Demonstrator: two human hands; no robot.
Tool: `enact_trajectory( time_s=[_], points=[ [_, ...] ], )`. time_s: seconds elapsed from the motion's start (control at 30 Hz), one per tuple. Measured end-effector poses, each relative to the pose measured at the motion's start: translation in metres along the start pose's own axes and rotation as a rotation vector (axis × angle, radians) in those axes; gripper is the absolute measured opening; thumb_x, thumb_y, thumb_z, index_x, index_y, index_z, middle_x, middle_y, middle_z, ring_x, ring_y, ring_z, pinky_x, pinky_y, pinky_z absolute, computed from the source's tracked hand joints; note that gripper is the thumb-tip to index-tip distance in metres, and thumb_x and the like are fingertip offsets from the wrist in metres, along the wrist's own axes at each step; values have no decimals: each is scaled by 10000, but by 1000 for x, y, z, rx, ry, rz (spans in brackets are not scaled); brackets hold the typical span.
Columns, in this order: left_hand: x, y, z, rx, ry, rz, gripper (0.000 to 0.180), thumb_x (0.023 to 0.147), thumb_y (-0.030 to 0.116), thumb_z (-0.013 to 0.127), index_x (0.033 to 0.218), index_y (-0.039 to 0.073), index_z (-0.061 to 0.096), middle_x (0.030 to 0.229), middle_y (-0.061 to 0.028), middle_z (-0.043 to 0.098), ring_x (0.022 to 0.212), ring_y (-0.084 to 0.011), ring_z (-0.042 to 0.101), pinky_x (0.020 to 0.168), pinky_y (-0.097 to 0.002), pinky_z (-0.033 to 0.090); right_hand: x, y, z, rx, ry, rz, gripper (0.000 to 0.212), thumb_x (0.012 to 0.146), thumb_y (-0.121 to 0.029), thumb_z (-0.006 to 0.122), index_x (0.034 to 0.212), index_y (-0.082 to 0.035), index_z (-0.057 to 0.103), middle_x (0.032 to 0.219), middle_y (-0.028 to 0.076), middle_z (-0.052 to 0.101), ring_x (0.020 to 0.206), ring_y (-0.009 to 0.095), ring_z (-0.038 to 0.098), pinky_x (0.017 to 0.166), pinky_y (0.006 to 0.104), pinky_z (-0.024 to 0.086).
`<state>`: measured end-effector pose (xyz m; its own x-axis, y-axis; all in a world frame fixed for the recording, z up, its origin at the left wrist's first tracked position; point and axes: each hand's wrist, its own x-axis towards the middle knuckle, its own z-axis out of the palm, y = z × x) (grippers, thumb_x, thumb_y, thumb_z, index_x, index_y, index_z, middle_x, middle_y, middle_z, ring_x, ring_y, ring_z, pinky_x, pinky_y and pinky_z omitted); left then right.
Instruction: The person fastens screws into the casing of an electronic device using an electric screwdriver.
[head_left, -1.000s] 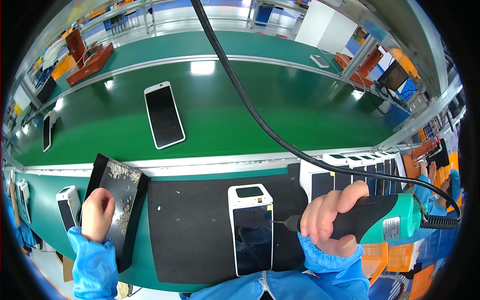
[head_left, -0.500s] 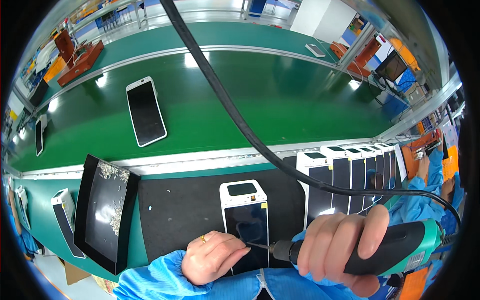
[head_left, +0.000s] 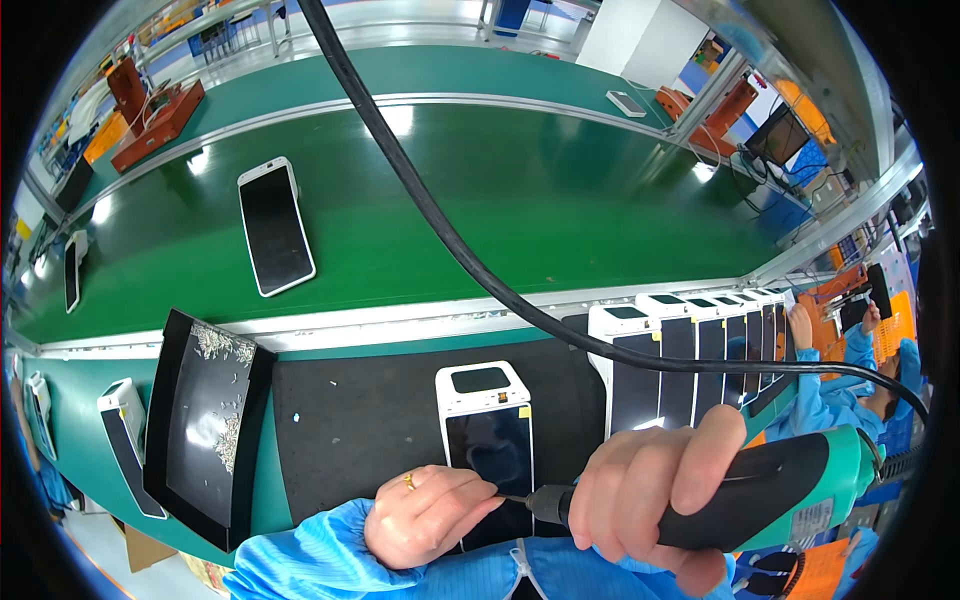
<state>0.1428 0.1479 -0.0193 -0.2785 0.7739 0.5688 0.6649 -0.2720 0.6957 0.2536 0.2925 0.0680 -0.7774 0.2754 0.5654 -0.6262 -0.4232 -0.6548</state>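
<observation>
My right hand (head_left: 650,490) is wrapped round a black and green electric screwdriver (head_left: 765,490), held level with its thin bit pointing left. The bit's tip meets the fingertips of my left hand (head_left: 425,515), whose thumb and forefinger are pinched together; whatever they hold is hidden or too small to make out. Below both hands lies a white handheld device with a dark screen (head_left: 490,440), flat on a black mat (head_left: 340,430). My left hand covers the lower left part of that device. A black tray (head_left: 195,430) with many tiny screws rests left of the mat.
A row of similar devices (head_left: 680,370) leans together at the right. Another device (head_left: 125,440) lies left of the tray. Beyond a metal rail, a green belt (head_left: 450,220) carries a white phone-like device (head_left: 277,227). A thick black cable (head_left: 440,215) crosses overhead. A co-worker's blue sleeve (head_left: 825,400) is at far right.
My right hand and the screwdriver have shifted left, bringing the bit further into my left fingertips. The device on the belt has slid left. The co-worker's hands at the right have moved.
</observation>
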Motion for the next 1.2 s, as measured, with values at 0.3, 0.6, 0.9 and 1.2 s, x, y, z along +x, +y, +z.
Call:
enact_trajectory(
  time_s=[0.3, 0.6, 0.9, 1.2],
  points=[
    [2, -1, 4, 5, 12, 13, 215, 600, 39, 739, 756, 36, 593, 700, -67, 606, 602, -186, 587, 542, -263, 486, 5, -6, 1, -199, 35, -77, 407, 813, -263, 602, 970, -58, 287, 647, 72, 502, 498, 179, 522, 457, 305, 472],
    [5, -1, 11, -10, -20, 22, 228, 619, 66, 733, 793, 35, 589, 714, -52, 586, 608, -183, 584, 550, -259, 491, 6, -7, -2, -195, 16, 45, 448, 775, -255, 654, 964, -67, 294, 635, 62, 498, 507, 182, 527, 493, 318, 475],
    [7, 0, 20, 16, -44, 43, 210, 623, 85, 727, 764, 29, 582, 697, -66, 575, 603, -203, 576, 528, -288, 478, 6, -7, 12, -252, 211, 127, 460, 750, -244, 685, 970, -60, 325, 631, 59, 490, 516, 186, 527, 506, 322, 466],
    [26, -10, 13, -30, -89, -24, 287, 640, 132, 717, 887, 49, 595, 753, -54, 549, 671, -208, 554, 583, -309, 453, 6, 0, -5, -399, 98, 40, 464, 750, -271, 683, 954, -66, 320, 629, 48, 496, 480, 163, 519, 463, 291, 460]
  ],
)
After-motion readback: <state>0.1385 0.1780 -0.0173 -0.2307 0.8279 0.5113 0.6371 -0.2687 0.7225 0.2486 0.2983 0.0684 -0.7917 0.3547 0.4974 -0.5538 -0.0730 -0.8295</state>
